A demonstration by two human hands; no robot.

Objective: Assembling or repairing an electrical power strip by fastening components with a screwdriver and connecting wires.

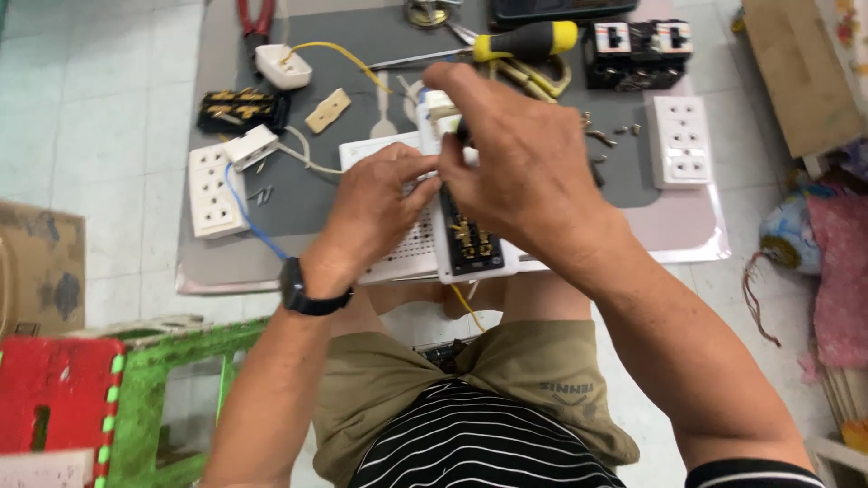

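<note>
My left hand (375,206), with a black watch on its wrist, pinches the edge of an opened white socket strip (470,244) whose brass contacts show inside. My right hand (524,163) closes around the dark handle of a small tool, pressing its tip into the strip's upper end. The strip lies over a white perforated box (402,248) resting above my knees. A yellow wire (466,305) hangs from under the strip.
On the grey mat (307,194) lie white socket strips (215,190) (683,140), a yellow-handled screwdriver (520,41), red pliers (256,18), a black contact block (242,108), a black breaker block (637,54), plugs and loose screws. A red and green stool (108,389) stands at left.
</note>
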